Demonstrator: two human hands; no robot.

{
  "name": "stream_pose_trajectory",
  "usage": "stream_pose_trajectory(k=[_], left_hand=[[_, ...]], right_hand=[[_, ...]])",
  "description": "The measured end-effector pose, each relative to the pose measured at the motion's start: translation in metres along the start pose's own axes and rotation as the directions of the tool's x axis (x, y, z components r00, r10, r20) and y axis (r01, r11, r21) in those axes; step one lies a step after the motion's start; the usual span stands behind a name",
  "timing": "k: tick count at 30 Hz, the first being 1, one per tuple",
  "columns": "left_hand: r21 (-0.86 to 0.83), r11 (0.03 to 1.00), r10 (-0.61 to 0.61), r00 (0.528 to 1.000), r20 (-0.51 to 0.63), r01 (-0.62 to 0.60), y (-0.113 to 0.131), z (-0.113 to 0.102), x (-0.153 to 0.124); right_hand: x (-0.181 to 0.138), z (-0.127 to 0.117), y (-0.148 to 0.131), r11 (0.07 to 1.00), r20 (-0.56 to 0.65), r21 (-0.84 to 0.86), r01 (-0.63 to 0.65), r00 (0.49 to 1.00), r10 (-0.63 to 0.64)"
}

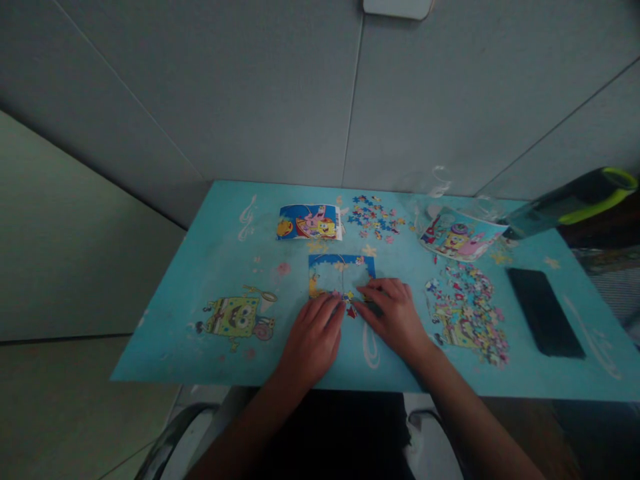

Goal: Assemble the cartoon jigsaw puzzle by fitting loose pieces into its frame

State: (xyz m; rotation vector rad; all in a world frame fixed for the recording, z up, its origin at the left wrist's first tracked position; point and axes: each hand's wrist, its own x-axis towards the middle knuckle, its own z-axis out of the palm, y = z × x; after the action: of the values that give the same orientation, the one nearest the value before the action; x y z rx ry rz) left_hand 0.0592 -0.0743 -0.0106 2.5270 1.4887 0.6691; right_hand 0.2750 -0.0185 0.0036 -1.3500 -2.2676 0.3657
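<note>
A partly assembled jigsaw frame [341, 270] lies on the blue cartoon-printed table [210, 280] just beyond my hands. My left hand [313, 340] rests palm down, fingers stretched forward onto the frame's near edge. My right hand [395, 313] lies beside it, fingers bent leftward and pressing on small pieces at the frame's lower right corner. A red piece [351, 311] shows between the two hands. What the right fingertips hold is too small to make out.
A reference picture [309, 222] and a scatter of loose pieces [375, 217] lie at the back. A larger heap of pieces [470, 313] sits to the right, with a printed bag [460, 237], a black phone [545, 310] and a dark bottle [575, 200].
</note>
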Motion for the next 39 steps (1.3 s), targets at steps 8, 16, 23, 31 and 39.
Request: stream_pose_trajectory(k=[8,16,23,31,39], left_hand=[[0.011,1.000,-0.020,1.000,-0.015,0.020,0.003,0.007,0.001],[0.015,1.000,-0.025,1.000,-0.015,0.025,0.002,0.008,0.001],[0.080,0.997,-0.006,0.999,-0.033,0.008,0.005,0.010,0.000],[0.106,0.991,0.096,0.991,-0.090,-0.086,0.018,0.006,-0.010],[0.070,0.983,0.170,0.985,-0.025,-0.168,0.042,0.006,-0.012]], right_hand=[[0.017,0.001,-0.009,0.999,0.118,-0.050,0.009,0.993,-0.003],[0.021,0.002,-0.009,0.998,0.158,0.031,-0.054,0.986,0.049],[0.021,-0.005,-0.010,0.982,0.184,0.136,-0.132,0.977,0.106],[0.016,-0.018,0.019,0.954,0.178,0.243,-0.175,0.975,0.134],[0.018,-0.012,0.018,0.971,0.183,0.192,-0.141,0.977,0.105]])
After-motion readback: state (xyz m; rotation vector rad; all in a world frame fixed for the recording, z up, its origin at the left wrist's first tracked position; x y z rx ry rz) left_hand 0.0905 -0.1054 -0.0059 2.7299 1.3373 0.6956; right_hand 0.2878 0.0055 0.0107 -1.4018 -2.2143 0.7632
